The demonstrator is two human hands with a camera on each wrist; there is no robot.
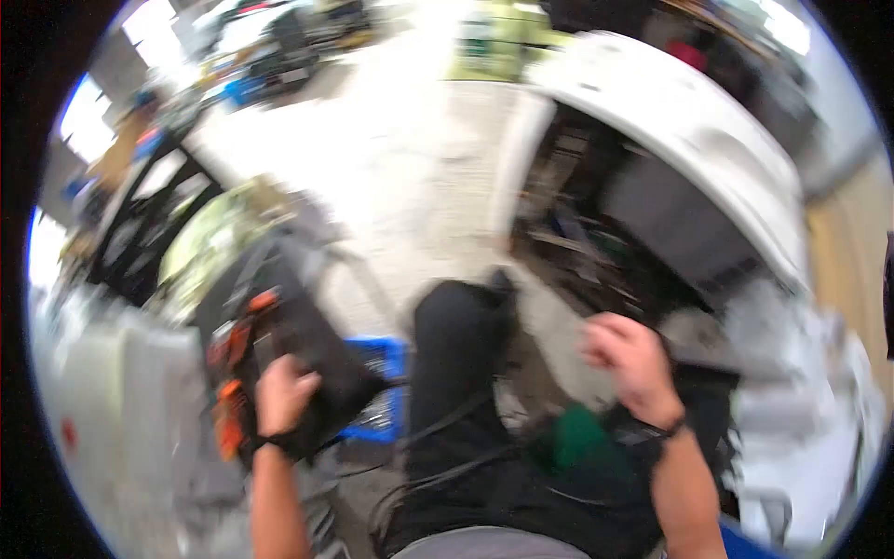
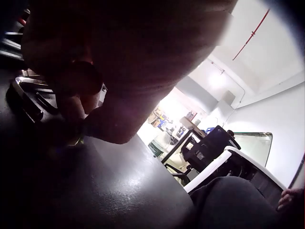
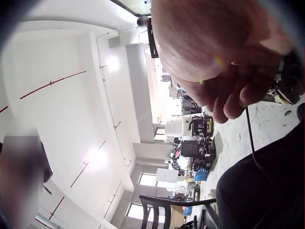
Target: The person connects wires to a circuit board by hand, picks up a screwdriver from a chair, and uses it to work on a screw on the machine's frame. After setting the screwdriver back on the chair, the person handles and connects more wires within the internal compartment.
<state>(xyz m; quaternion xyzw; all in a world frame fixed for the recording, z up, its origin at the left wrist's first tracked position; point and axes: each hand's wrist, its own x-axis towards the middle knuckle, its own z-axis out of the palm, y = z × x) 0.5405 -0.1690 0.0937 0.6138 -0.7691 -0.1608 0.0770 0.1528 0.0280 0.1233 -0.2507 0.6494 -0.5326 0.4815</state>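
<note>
My left hand (image 1: 287, 396) is over a black flat surface (image 1: 312, 307) on the left, beside several orange-and-black tools (image 1: 231, 410) that lie along its edge. In the left wrist view its fingers (image 2: 76, 106) point down close to the black surface, near shiny metal pieces (image 2: 28, 98); dark shadow hides the fingertips, and I cannot tell whether they hold one. My right hand (image 1: 629, 363) hangs above the right thigh, in front of the open white housing. Its fingers (image 3: 228, 102) curl loosely with nothing in them in the right wrist view.
A large white housing (image 1: 670, 102) with dark parts inside stands at the right. Below the black surface sits a blue crate (image 1: 396, 419) with small pieces in it. A thin black cable (image 1: 447, 475) crosses the legs. Clear plastic wrapping (image 1: 792, 345) lies at the far right.
</note>
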